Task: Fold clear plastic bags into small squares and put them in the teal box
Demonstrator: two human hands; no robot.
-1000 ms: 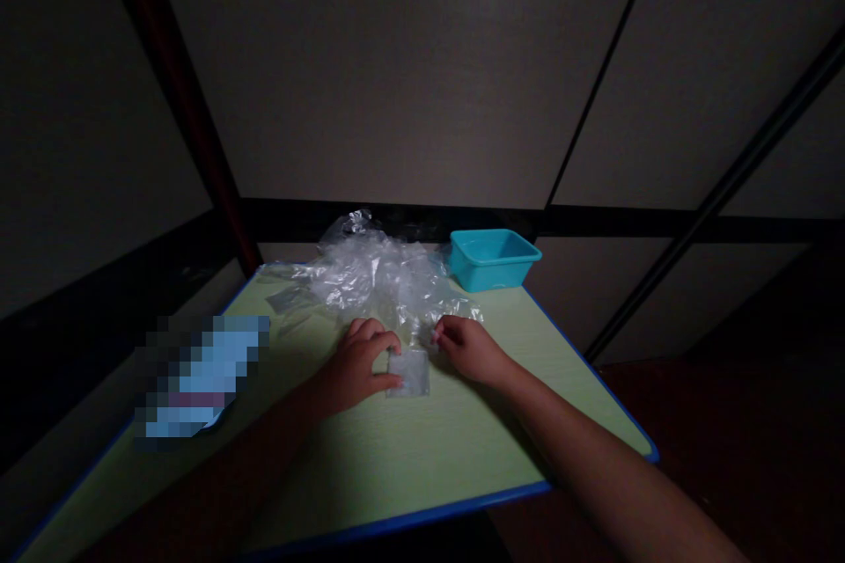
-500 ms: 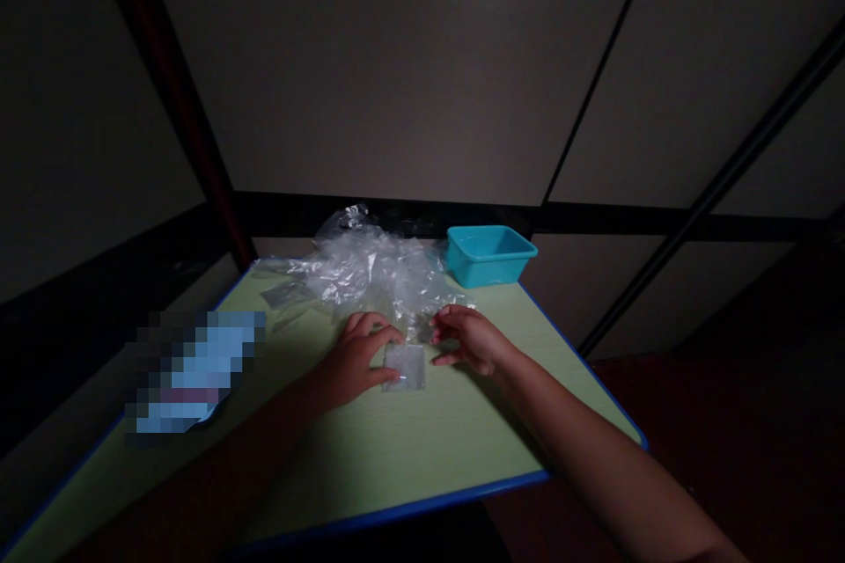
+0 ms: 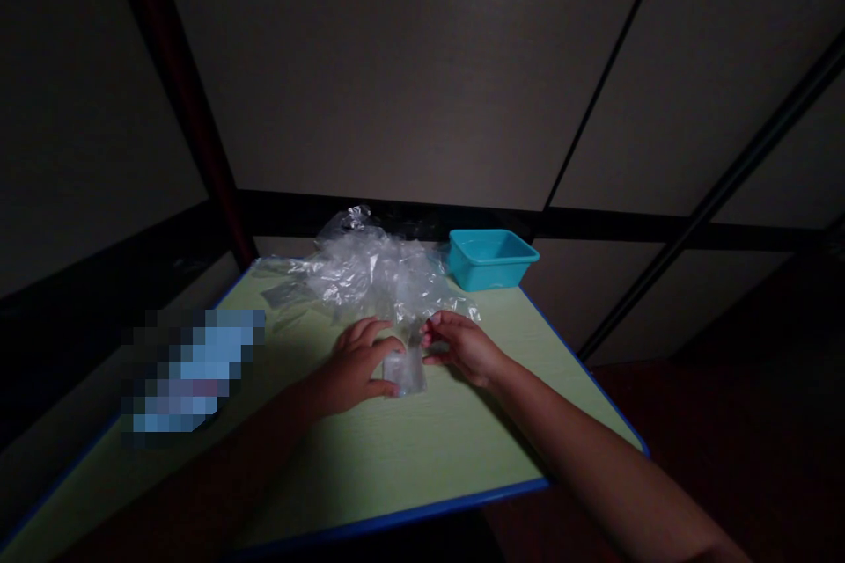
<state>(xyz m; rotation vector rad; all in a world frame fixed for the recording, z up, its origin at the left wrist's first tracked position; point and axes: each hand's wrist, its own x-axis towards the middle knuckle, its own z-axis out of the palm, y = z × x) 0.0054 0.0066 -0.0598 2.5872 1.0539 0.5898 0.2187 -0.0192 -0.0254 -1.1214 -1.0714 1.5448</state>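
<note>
A small folded clear plastic bag (image 3: 410, 374) lies on the table in front of me. My left hand (image 3: 360, 369) rests at its left side, thumb on the lower left edge and index finger near the upper left, fingers spread. At the bag's upper right, my right hand (image 3: 455, 345) has its fingers curled in, and the fingertips seem to pinch the raised upper part of the plastic. Just beyond both hands spreads a loose, shiny heap of clear plastic bags (image 3: 370, 268).
A turquoise plastic basket (image 3: 494, 268) stands at the table's back right corner. To the left lies a blurred-out pale blue item (image 3: 204, 369). The light green table (image 3: 370, 466) has a blue edge. Behind it rise dark panels (image 3: 396, 79).
My right hand has shifted left to the bag, and its fingers have drawn closer together at the upper part. My left hand has stayed nearly in place, with its fingers slightly lower.
</note>
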